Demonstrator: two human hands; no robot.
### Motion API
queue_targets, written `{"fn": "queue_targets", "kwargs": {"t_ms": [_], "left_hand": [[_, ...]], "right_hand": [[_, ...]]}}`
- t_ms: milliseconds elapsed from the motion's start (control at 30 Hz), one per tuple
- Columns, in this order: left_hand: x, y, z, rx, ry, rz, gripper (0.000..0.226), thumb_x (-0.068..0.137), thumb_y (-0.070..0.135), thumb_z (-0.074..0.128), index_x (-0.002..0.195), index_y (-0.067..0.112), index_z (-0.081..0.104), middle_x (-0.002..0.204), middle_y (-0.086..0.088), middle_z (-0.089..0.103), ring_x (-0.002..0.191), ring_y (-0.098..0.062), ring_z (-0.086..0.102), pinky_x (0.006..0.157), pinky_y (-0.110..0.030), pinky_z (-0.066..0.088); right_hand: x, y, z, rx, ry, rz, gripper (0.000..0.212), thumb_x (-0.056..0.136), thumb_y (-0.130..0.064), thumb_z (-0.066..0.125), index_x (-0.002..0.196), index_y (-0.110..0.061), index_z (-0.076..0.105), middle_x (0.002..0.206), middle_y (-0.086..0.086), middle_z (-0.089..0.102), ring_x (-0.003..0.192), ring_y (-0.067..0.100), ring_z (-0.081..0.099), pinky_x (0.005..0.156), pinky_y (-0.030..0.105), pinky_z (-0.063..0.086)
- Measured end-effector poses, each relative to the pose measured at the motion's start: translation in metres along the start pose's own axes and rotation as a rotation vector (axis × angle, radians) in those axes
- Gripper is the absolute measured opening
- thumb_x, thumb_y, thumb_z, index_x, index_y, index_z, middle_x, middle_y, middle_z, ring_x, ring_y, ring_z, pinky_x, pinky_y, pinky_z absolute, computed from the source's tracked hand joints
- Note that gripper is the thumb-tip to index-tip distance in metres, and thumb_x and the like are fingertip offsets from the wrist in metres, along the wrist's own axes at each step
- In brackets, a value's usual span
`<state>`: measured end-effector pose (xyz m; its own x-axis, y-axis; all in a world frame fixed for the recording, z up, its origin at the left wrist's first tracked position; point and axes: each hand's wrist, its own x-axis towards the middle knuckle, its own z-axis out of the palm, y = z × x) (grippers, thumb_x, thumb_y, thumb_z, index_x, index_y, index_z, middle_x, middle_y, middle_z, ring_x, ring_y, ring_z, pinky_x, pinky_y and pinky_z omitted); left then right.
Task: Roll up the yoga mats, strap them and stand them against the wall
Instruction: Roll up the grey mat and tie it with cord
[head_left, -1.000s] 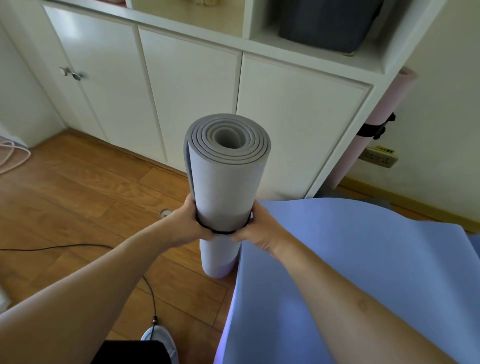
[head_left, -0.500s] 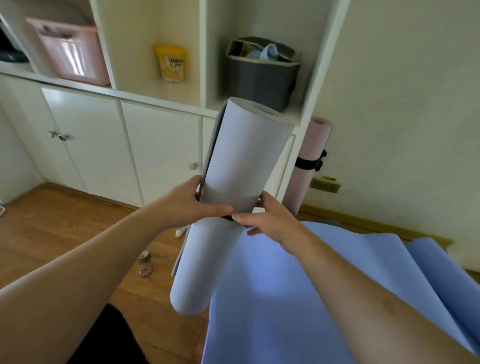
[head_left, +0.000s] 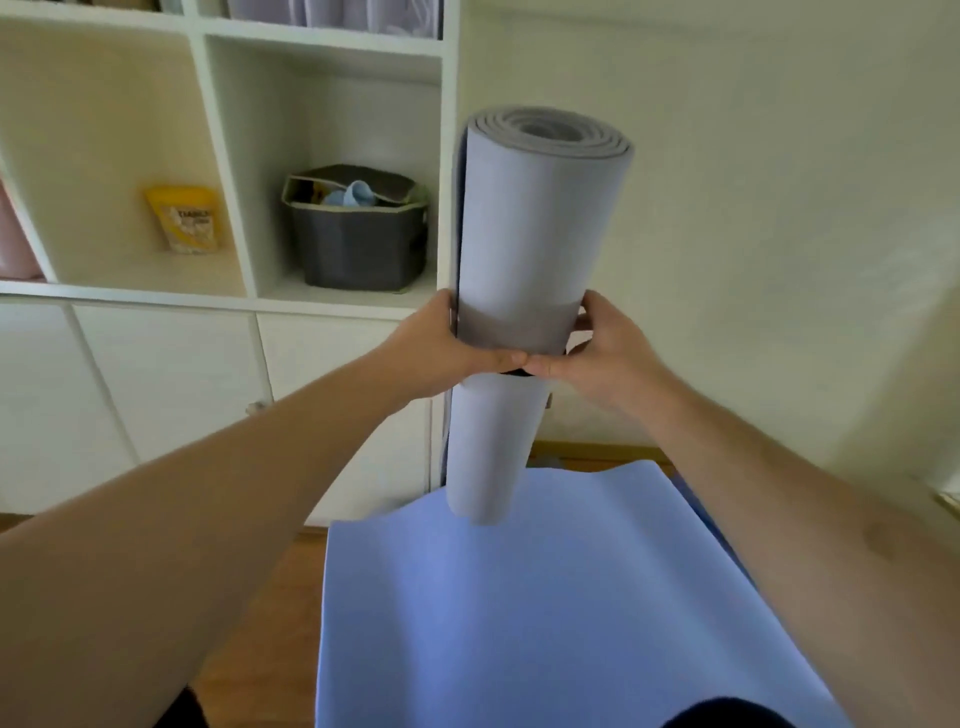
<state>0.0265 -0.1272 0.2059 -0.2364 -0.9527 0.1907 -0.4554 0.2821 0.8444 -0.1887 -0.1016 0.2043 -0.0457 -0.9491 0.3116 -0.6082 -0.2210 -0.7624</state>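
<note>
White shelving fills the left side and a plain pale wall the right, with a blue mat lying unrolled down below. Up in the air between both hands is the grey mat, rolled tight and held upright, clear of the floor. Left hand and right hand each wrap one side at mid-height, fingers curled round the roll and thumbs meeting at the front, right over a dark strap (only a sliver of it shows). My guess is that the grip keeps the roll from springing open while it's carried to the wall. On the shelf there's a dark bin with something light blue poking out, and a yellow packet one cubby over.
</note>
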Motion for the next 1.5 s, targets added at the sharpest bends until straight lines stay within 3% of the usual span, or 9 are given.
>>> {"fn": "queue_targets", "kwargs": {"t_ms": [100, 300, 433, 600, 867, 1000, 1233, 1400, 1500], "left_hand": [[0.029, 0.009, 0.029, 0.019, 0.058, 0.036, 0.106, 0.06, 0.051, 0.099, 0.148, 0.025, 0.047, 0.132, 0.008, 0.06, 0.117, -0.021, 0.061, 0.097, -0.041, 0.058], [0.102, -0.012, 0.082, 0.008, 0.103, 0.07, 0.098, 0.064, 0.049, 0.099, 0.143, 0.028, 0.045, 0.128, 0.011, 0.057, 0.113, -0.018, 0.059, 0.077, -0.027, 0.053], [0.162, -0.039, 0.108, -0.037, 0.103, 0.073, 0.103, 0.064, 0.045, 0.099, 0.148, 0.025, 0.042, 0.135, 0.009, 0.056, 0.123, -0.017, 0.053, 0.095, -0.032, 0.05], [0.248, -0.095, 0.148, -0.079, 0.078, 0.032, 0.102, 0.064, 0.045, 0.099, 0.148, 0.022, 0.045, 0.14, 0.007, 0.058, 0.126, -0.018, 0.055, 0.101, -0.035, 0.051], [0.345, -0.182, 0.193, -0.118, 0.005, -0.079, 0.108, 0.061, 0.047, 0.1, 0.15, 0.023, 0.044, 0.141, 0.006, 0.059, 0.131, -0.021, 0.056, 0.109, -0.046, 0.053], [0.374, -0.211, 0.21, -0.224, -0.017, -0.133, 0.106, 0.065, 0.034, 0.101, 0.153, 0.024, 0.042, 0.141, 0.01, 0.057, 0.126, -0.011, 0.052, 0.109, -0.036, 0.049], [0.426, -0.234, 0.222, -0.373, -0.109, -0.276, 0.107, 0.075, 0.013, 0.094, 0.161, 0.023, 0.032, 0.152, 0.004, 0.055, 0.138, -0.02, 0.053, 0.113, -0.042, 0.048], [0.44, -0.229, 0.215, -0.379, -0.025, -0.248, 0.093, 0.082, 0.022, 0.091, 0.158, 0.022, 0.039, 0.146, 0.006, 0.059, 0.128, -0.016, 0.058, 0.104, -0.036, 0.052], [0.438, -0.238, 0.211, -0.383, -0.044, -0.266, 0.084, 0.088, 0.021, 0.085, 0.158, 0.017, 0.04, 0.149, 0.005, 0.056, 0.125, -0.014, 0.058, 0.108, -0.035, 0.05]], "right_hand": [[0.016, 0.016, -0.016, -0.046, 0.085, -0.015, 0.093, 0.067, -0.036, 0.098, 0.145, -0.023, 0.05, 0.129, -0.009, 0.061, 0.112, 0.022, 0.066, 0.081, 0.033, 0.054], [0.072, 0.069, -0.013, 0.025, 0.171, 0.043, 0.094, 0.068, -0.026, 0.1, 0.147, -0.019, 0.049, 0.138, -0.004, 0.061, 0.125, 0.023, 0.059, 0.092, 0.039, 0.054], [0.12, 0.115, -0.003, -0.024, 0.217, 0.03, 0.09, 0.071, -0.026, 0.098, 0.146, -0.019, 0.048, 0.139, -0.004, 0.061, 0.129, 0.025, 0.058, 0.099, 0.041, 0.053], [0.194, 0.186, 0.02, -0.046, 0.196, 0.085, 0.09, 0.074, -0.025, 0.097, 0.149, -0.019, 0.048, 0.142, -0.006, 0.059, 0.132, 0.023, 0.056, 0.096, 0.032, 0.045], [0.285, 0.279, 0.071, -0.082, 0.095, 0.174, 0.088, 0.077, -0.022, 0.095, 0.151, -0.016, 0.046, 0.147, -0.001, 0.058, 0.137, 0.027, 0.053, 0.099, 0.034, 0.044], [0.314, 0.312, 0.091, -0.107, 0.063, 0.213, 0.084, 0.08, -0.022, 0.093, 0.15, -0.017, 0.046, 0.145, -0.002, 0.058, 0.134, 0.026, 0.055, 0.091, 0.032, 0.044], [0.359, 0.348, 0.122, -0.096, 0.059, 0.261, 0.075, 0.087, -0.023, 0.087, 0.149, -0.023, 0.046, 0.145, -0.003, 0.058, 0.127, 0.025, 0.059, 0.073, 0.026, 0.046], [0.38, 0.345, 0.125, -0.062, 0.093, 0.25, 0.065, 0.092, -0.029, 0.083, 0.147, -0.022, 0.049, 0.133, -0.006, 0.06, 0.112, 0.019, 0.06, 0.069, 0.024, 0.047], [0.376, 0.347, 0.127, -0.023, 0.095, 0.266, 0.064, 0.094, -0.03, 0.081, 0.149, -0.021, 0.049, 0.137, -0.005, 0.06, 0.115, 0.02, 0.061, 0.083, 0.032, 0.054]]}}
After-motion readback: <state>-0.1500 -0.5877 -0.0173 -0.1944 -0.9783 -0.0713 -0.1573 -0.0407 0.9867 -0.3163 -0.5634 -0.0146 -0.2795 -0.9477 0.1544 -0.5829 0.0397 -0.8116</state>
